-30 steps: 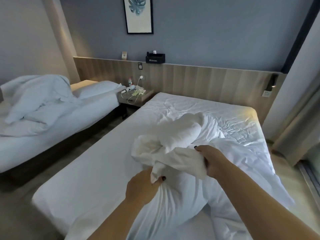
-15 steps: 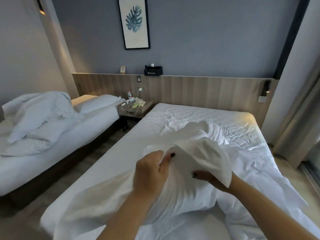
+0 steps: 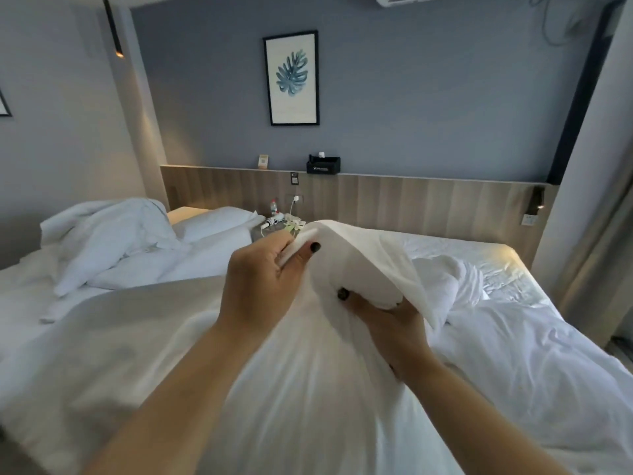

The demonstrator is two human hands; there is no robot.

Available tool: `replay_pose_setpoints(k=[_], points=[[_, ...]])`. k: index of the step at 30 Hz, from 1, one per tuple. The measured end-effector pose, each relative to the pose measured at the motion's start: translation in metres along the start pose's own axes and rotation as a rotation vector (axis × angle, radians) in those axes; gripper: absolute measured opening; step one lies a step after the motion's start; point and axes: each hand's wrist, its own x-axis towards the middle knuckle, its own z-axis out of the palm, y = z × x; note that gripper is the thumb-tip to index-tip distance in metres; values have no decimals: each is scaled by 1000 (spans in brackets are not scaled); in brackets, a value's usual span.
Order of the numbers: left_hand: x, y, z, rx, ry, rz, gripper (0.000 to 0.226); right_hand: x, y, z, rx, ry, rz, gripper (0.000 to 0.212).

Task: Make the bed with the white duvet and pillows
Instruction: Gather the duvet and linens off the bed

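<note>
With the left hand (image 3: 263, 286) and right hand (image 3: 387, 320) both pinching the lifted duvet (image 3: 359, 255) edge, a loose grip could let it slip into a heap on the near bed (image 3: 513, 303).

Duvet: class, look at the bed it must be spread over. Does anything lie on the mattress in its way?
Yes. Both the left hand and right hand grip the duvet; a crumpled heap of white bedding lies mid-mattress, beyond the raised edge.

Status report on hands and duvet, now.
Left hand grips the duvet edge, lifted. Right hand holds it from beneath. Duvet bunched, not spread over the bed. Nothing in the way.
</note>
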Motion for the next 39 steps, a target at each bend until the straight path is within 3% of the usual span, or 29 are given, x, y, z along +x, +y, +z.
replay_pose_setpoints(k=[3, 5, 8, 11, 20, 23, 25, 29, 33, 37, 39], points=[[-22, -35, -42, 32, -27, -105, 27, -19, 4, 42, 90, 53, 43, 41], [-42, -58, -70, 82, 40, -193, 21, -21, 4, 65, 125, 74, 82, 35], [-61, -97, -105, 168, 125, -452, 66, -8, -1, 96, 178, 120, 123, 23], [-64, -125, -125, 87, 62, -741, 92, 12, -5, 125, 241, 147, 168, 21], [-72, -299, -137, -263, 5, -1334, 105, 87, 10, 249, 329, 115, 193, 30], [-61, -362, -140, -397, 7, -1454, 122, 117, 21, 301, 361, 31, 218, 26], [-47, -393, -153, -484, 78, -1479, 120, 130, 20, 340, 379, -41, 226, 21], [-17, -444, -202, -562, 273, -1441, 96, 147, 9, 418, 408, -159, 216, 24], [-11, -491, -258, -549, 362, -1422, 113, 163, -7, 483, 432, -258, 201, 36], [5, -521, -279, -680, 426, -1372, 63, 189, -14, 551, 466, -390, 175, 38], [19, -546, -285, -707, 423, -1335, 65, 206, -7, 585, 475, -383, 197, 37]])
